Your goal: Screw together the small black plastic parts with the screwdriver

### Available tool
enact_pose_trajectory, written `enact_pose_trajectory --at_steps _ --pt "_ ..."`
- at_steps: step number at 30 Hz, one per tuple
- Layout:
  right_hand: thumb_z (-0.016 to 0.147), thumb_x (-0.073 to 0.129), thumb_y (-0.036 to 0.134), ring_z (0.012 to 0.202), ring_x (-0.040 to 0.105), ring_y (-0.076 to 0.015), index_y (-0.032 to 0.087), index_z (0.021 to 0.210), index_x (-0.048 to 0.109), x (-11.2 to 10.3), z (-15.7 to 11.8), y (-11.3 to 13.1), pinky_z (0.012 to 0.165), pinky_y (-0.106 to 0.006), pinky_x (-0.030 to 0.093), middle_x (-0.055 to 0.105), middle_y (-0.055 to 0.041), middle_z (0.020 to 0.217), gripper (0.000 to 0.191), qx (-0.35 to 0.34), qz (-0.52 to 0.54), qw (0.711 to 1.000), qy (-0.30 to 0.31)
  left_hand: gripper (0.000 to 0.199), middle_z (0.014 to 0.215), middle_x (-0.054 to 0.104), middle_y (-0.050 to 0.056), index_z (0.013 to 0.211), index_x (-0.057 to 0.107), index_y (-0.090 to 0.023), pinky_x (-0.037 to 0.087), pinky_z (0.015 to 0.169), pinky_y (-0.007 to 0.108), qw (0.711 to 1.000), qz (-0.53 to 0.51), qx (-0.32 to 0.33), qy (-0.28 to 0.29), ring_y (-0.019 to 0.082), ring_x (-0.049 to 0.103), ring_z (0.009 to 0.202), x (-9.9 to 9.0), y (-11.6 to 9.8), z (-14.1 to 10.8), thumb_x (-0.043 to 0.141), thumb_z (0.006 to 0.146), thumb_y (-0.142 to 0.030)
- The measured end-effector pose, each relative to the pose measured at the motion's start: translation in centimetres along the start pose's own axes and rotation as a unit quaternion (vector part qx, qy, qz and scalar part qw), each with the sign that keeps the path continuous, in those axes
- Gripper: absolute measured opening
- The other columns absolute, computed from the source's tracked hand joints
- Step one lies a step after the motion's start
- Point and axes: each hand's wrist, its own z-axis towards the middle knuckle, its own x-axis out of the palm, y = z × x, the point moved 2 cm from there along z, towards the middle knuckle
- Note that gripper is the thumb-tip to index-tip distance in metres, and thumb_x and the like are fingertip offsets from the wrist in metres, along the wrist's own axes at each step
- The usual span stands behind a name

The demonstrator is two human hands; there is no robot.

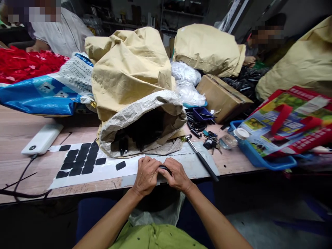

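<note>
At the table's front edge my left hand [147,175] and my right hand [178,175] meet, both closed on one small black piece [165,168]. Fingers cover most of it, so its exact kind does not show. Just beyond my hands lies a large paper sack [132,62] on its side, its mouth facing me. Several glossy black pieces [123,146] show inside, though the depth is too dark to make out. Left of my hands, black rounded-square stickers [80,160] sit on a white sheet [103,174]. A hammer [199,155] with a black handle rests to the right.
A white power bank [42,139] with a cable lies at left, below a blue bag [44,93] of red pieces. On the right are keys [217,148], a cardboard box [223,97], a blue basket [264,160] and a colourful bag [285,121]. Other people sit across the table.
</note>
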Motion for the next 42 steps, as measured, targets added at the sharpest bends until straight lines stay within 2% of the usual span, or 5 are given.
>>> enact_pose_trajectory --at_steps 7,15,24,29,42 --pt "0.101 0.053 0.040 0.078 0.050 -0.0177 0.021 0.089 0.059 0.0 -0.1 0.2 0.074 -0.032 0.038 0.056 -0.0027 0.080 0.024 0.011 -0.003 1.000 -0.004 0.019 0.082 0.063 0.003 0.095 0.063 -0.022 0.032 0.090 0.046 1.000 -0.006 0.019 0.005 0.025 0.049 0.090 -0.3 -0.5 -0.1 0.045 0.095 -0.019" --pt "0.102 0.051 0.039 0.075 0.045 -0.0177 0.021 0.078 0.055 0.3 -0.1 0.1 0.072 -0.033 0.035 0.053 -0.0022 0.075 0.030 -0.013 -0.038 0.999 0.000 0.019 0.076 0.060 0.003 0.085 0.061 -0.021 0.032 0.089 0.045 1.000 -0.002 0.015 0.003 0.024 0.049 0.089 0.0 -0.1 -0.1 0.045 0.095 -0.019" --pt "0.091 0.066 0.045 0.075 0.047 -0.0171 0.022 0.086 0.054 -0.5 0.1 0.2 0.069 -0.031 0.039 0.052 -0.0011 0.080 0.026 0.035 0.056 0.997 -0.047 0.023 0.094 0.070 0.004 0.102 0.065 -0.022 0.034 0.092 0.045 1.000 -0.018 -0.014 -0.018 0.024 0.053 0.094 -0.5 -0.4 0.1 0.042 0.102 -0.028" --pt "0.092 0.062 0.037 0.074 0.047 -0.0163 0.022 0.091 0.055 -0.7 0.0 0.0 0.068 -0.030 0.039 0.051 -0.0006 0.081 0.017 0.046 0.090 0.994 -0.046 0.030 0.098 0.071 0.004 0.108 0.068 -0.023 0.034 0.093 0.045 0.999 -0.041 -0.025 -0.019 0.024 0.054 0.097 -0.6 -0.3 0.2 0.038 0.103 -0.028" --pt "0.094 0.060 0.033 0.071 0.050 -0.0152 0.021 0.093 0.059 -0.8 0.0 -0.1 0.065 -0.028 0.039 0.053 -0.0004 0.080 0.012 0.066 0.100 0.991 -0.059 0.027 0.100 0.071 0.006 0.111 0.067 -0.023 0.038 0.093 0.046 0.997 -0.058 -0.030 -0.032 0.028 0.055 0.099 -0.8 -0.2 -0.1 0.057 0.086 -0.027"
